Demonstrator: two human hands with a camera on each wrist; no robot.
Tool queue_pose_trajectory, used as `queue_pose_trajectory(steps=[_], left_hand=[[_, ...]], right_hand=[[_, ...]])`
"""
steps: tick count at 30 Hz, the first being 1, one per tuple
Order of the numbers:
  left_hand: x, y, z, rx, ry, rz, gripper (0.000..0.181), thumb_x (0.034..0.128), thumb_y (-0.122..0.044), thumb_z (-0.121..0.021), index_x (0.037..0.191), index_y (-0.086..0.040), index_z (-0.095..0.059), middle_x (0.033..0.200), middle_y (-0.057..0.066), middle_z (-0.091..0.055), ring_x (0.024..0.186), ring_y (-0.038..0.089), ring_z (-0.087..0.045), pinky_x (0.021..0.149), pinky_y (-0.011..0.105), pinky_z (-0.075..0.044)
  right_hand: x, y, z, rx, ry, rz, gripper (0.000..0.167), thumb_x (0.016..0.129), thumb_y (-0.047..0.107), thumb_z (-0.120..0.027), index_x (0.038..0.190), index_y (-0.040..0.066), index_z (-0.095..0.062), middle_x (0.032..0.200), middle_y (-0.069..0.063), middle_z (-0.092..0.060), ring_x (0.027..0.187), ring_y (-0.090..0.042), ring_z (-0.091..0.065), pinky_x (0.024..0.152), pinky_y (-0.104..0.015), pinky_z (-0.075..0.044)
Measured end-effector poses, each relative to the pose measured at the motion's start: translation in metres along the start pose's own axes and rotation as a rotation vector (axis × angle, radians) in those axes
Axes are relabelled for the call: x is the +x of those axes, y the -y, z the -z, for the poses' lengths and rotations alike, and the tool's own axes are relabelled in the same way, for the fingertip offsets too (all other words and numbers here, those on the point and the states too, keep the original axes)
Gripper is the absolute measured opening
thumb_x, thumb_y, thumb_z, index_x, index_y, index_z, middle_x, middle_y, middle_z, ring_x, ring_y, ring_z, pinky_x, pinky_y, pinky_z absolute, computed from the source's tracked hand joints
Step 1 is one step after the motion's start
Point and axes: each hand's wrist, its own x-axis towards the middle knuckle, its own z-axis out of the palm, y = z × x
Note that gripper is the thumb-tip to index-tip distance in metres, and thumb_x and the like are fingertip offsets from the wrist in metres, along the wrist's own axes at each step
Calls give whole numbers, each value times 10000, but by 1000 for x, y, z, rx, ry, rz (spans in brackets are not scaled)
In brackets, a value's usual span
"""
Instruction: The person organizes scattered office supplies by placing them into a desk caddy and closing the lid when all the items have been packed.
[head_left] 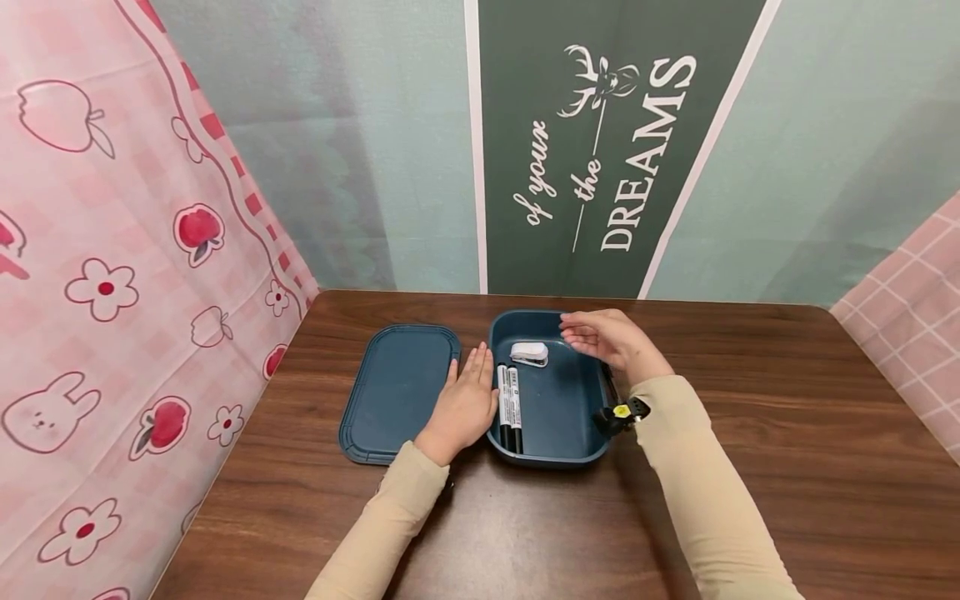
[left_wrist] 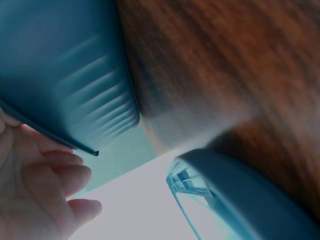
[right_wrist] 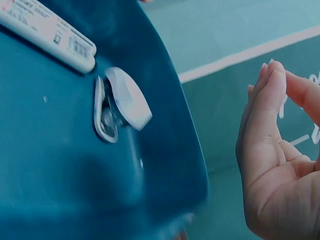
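Note:
A dark blue rectangular box (head_left: 558,408) stands without its cover on the table. Inside, a small white stapler (head_left: 529,354) lies toward the far left, and two white markers with black ends (head_left: 510,408) lie side by side along the left wall. My left hand (head_left: 465,408) has its fingers straight against the box's left side; in the left wrist view the fingers (left_wrist: 70,177) touch the rim. Over the far right corner hovers my right hand (head_left: 611,337), fingers loosely bent. The right wrist view shows that hand (right_wrist: 280,175) apart from the stapler (right_wrist: 131,97), holding nothing.
A matching blue lid (head_left: 397,392) lies flat on the wooden table (head_left: 750,433), left of the box. A green printed curtain (head_left: 405,167) hangs behind the table's far edge. Pink patterned cloth (head_left: 150,317) hangs on the left, and pink checked cloth (head_left: 915,317) on the right.

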Motion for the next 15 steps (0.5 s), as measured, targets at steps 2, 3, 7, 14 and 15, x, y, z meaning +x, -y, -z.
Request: queue_pose_trajectory(steps=[2, 3, 7, 14, 15], left_hand=[[0, 0, 0, 6, 0, 0, 558, 1014, -247, -411, 1458, 55, -257, 1532, 197, -190, 1409, 295, -205, 1113, 506, -176], [0, 0, 0, 9, 2, 0, 559, 1015, -249, -408, 1459, 54, -254, 1532, 196, -189, 1409, 293, -203, 1113, 505, -175], [0, 0, 0, 13, 4, 0, 560, 1017, -249, -403, 1461, 54, -247, 1533, 196, -188, 1412, 288, -197, 1114, 505, -172], [0, 1, -1, 12, -1, -1, 560, 1014, -248, -411, 1459, 53, -253, 1531, 195, -196, 1411, 287, -201, 1115, 504, -172], [0, 1, -1, 12, -2, -2, 560, 1014, -248, -413, 1459, 53, -255, 1531, 195, -198, 1411, 287, -201, 1114, 505, -174]], right_hand=[[-3, 2, 7, 15, -5, 2, 138, 910, 86, -625, 816, 59, -722, 730, -35, -687, 649, -106, -672, 670, -222, -544], [-4, 2, 11, 22, -4, 7, 156, 915, 81, -616, 804, 68, -726, 731, -35, -687, 649, -105, -672, 669, -220, -544], [-7, 3, 26, -4, -20, 38, 246, 931, 67, -584, 739, 111, -732, 715, -30, -689, 634, -95, -671, 651, -214, -544], [-12, -4, 45, -218, -121, 77, 152, 931, 86, -583, 813, 56, -674, 680, -10, -668, 613, -66, -650, 645, -216, -543], [-11, -5, 47, -250, -133, 84, 128, 930, 83, -581, 852, 18, -658, 669, -10, -664, 601, -63, -645, 634, -217, -544]])
